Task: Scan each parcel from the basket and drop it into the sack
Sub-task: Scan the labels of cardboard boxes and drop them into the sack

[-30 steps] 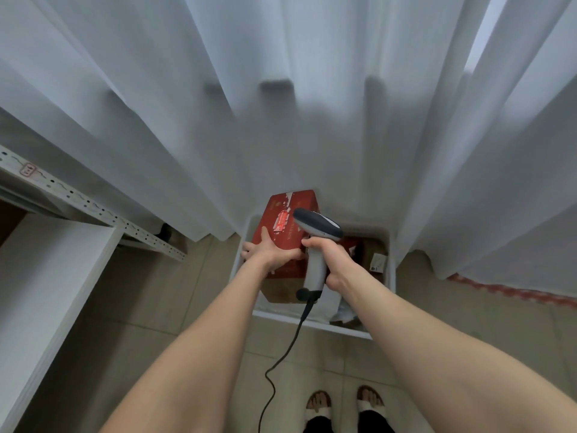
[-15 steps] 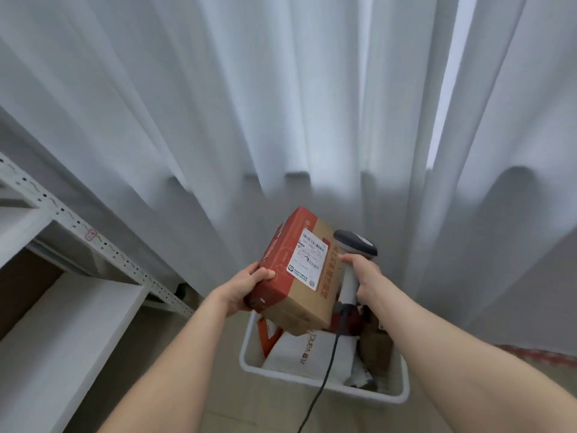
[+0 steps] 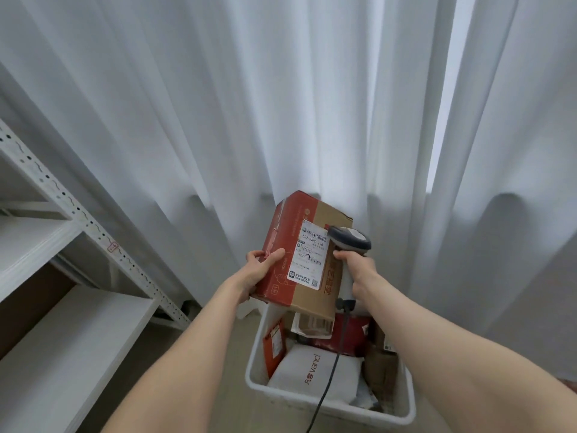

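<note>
Left hand grips my box by its left edge, above the basket; right hand clutches the scanner, its head touching the box's label.

The tiled floor below me carries a white basket packed with parcels; a metal shelf stands near it.

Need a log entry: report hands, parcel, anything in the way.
Left hand grips red-and-brown box above basket. Right hand holds scanner at its label. Nothing blocking; sack not in view.
</note>
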